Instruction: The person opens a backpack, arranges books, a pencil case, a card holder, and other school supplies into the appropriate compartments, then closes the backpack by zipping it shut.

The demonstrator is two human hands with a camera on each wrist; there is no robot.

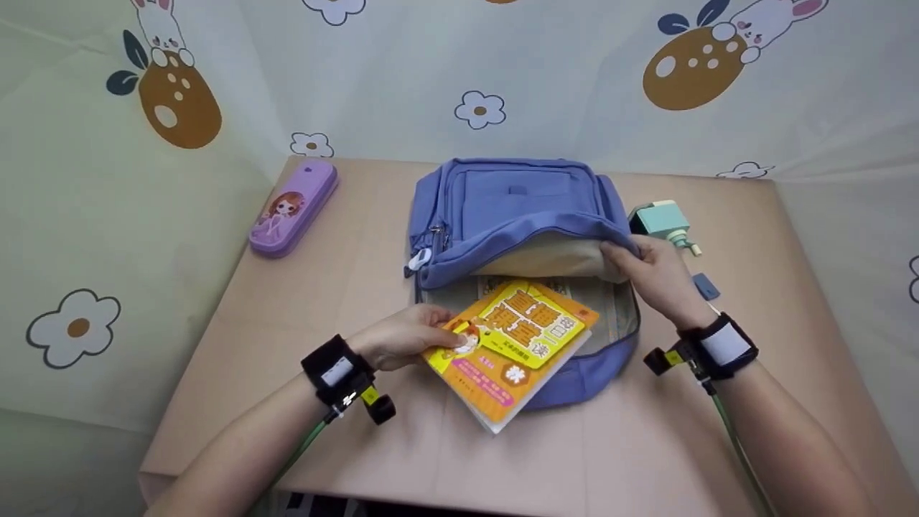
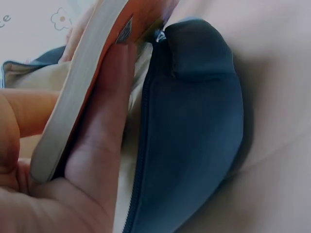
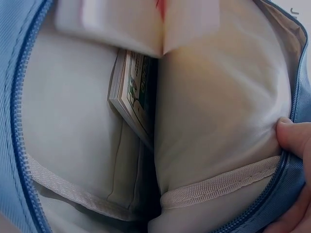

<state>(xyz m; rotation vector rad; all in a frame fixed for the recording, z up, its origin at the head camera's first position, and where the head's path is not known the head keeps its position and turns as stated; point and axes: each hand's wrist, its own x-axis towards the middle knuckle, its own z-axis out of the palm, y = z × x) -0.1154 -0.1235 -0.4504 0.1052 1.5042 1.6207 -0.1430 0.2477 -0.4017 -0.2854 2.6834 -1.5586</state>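
Observation:
A blue backpack [image 1: 517,194] lies on the table with its main zip undone. My right hand [image 1: 664,280] pinches the raised edge of its front flap, thumb on the pale lining. In my left hand [image 1: 413,337] is an orange and yellow book [image 1: 495,359], gripped at its left edge and tilted over the bag's opening. The left wrist view shows the book's pages [image 2: 77,87] between thumb and fingers. Deep inside the bag, the right wrist view shows another book [image 3: 133,92] standing between the lining walls, its upper part hidden behind the held book.
At the table's back left lies a purple pencil case [image 1: 294,208] with a printed girl. A mint-green pencil sharpener [image 1: 662,219] with a crank stands right of the backpack, and a small dark blue block [image 1: 706,286] lies near my right wrist. Patterned cloth [image 1: 402,79] hangs behind.

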